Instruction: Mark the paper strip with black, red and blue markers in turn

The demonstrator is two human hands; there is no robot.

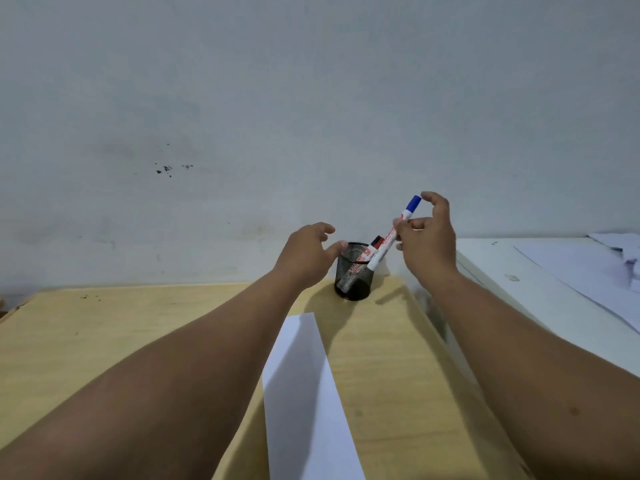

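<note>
A black mesh pen cup [351,280] stands at the far edge of the wooden table [104,341], by the wall. My right hand [427,237] pinches a blue-capped white marker [393,233], tilted, its lower end over the cup's right rim. Two other markers lean inside the cup, one with a dark cap [377,241]; their colours are hard to tell. My left hand [308,252] touches the cup's left rim with thumb and fingers spread. A long white paper strip [304,393] lies on the table between my forearms, running toward me.
A white surface [519,289] adjoins the table on the right, with loose white sheets [588,268] on it. A pale wall rises directly behind the cup. The table's left part shows bare wood.
</note>
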